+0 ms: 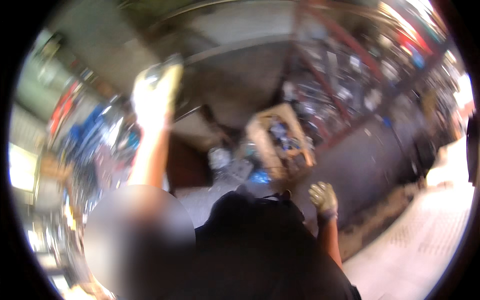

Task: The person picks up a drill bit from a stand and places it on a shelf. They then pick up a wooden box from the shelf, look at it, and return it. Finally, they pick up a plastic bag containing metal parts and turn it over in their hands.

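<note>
My left hand (156,92), in a pale glove, is stretched far forward at the upper left. Glare and motion smear its fingers. A greyish shape shows at its far end, too blurred to name, and I cannot tell whether it is held. My right hand (324,197), in a yellowish glove, hangs low beside my body on the right. Its fingers are loosely bent and a little apart, with nothing visible in them. An open cardboard box (261,132) with mixed small items inside lies between the hands, nearer the right one.
A reddish metal frame (345,40) stands at the upper right, with cluttered metal-looking pieces behind it. Blue and red items (92,125) crowd the left. Next to the box lies a blue crumpled piece (260,176). A pale ridged surface (415,240) is at the lower right.
</note>
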Motion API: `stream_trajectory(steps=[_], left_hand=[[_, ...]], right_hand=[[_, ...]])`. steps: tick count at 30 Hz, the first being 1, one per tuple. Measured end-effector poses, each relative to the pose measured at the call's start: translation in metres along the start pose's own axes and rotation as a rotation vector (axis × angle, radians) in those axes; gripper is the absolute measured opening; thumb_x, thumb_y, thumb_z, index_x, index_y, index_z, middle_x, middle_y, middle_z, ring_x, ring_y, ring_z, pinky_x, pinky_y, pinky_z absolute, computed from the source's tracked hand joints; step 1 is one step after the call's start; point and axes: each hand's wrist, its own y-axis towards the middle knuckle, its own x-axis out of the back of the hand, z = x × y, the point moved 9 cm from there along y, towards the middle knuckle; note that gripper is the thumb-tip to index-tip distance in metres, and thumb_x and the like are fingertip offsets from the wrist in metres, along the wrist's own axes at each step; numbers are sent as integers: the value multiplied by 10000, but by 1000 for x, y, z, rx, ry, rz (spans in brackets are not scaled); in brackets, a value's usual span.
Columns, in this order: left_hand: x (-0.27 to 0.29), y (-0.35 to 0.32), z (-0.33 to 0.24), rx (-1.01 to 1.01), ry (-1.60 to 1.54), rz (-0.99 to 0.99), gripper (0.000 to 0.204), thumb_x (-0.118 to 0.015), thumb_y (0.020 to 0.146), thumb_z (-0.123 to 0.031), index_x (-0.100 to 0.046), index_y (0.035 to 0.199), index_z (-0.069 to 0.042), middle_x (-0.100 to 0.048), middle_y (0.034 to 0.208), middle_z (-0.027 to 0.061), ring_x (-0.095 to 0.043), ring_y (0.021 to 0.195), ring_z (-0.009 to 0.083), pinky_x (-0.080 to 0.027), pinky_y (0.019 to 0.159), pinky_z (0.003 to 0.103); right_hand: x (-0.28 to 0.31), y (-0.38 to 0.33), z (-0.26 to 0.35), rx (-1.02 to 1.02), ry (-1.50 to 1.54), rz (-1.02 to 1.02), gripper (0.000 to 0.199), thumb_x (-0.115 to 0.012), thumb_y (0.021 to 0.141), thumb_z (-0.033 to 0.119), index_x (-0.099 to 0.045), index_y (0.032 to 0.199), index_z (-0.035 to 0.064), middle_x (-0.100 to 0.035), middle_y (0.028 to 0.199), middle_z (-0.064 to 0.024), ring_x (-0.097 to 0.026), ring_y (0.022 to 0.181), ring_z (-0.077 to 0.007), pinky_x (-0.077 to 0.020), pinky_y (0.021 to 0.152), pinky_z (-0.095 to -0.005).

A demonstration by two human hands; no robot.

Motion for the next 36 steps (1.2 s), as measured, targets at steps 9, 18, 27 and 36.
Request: stream_trajectory(steps=[9,18,27,36], left_hand=[[10,-13,40,192,-78,272,441,-808,937,-326,-696,1258,-45,-729,1159,62,-660,1076,157,-524,981,333],[-11,-14,24,154,17,152,366,-827,863,-279,-717,1095,-19,-744,1041,89,-683,967,182,-534,921,331],[6,-21,24,139,274,-65,526,-823,878,-359,-694,1228,11,-736,1083,143,-684,981,198,-540,902,349],[-11,-20,46,155,-95,112,297,-822,837,-190,-715,1058,-22,-737,994,56,-673,910,141,-551,873,307]], right_hand=[[-6,92,73,-118,-329,149,555,-484,1096,482,-540,1487,92,-683,1373,-171,-684,1168,-292,-498,1018,-416],[-10,139,80,-160,-424,255,495,-519,1088,462,-586,1433,114,-706,1333,-142,-701,1121,-263,-527,934,-383],[-25,109,70,-114,-433,195,488,-536,1082,455,-605,1419,109,-717,1310,-146,-721,1054,-261,-554,870,-361],[-29,106,58,-95,-422,126,502,-556,1067,460,-589,1408,92,-704,1297,-156,-706,1041,-260,-540,862,-372]])
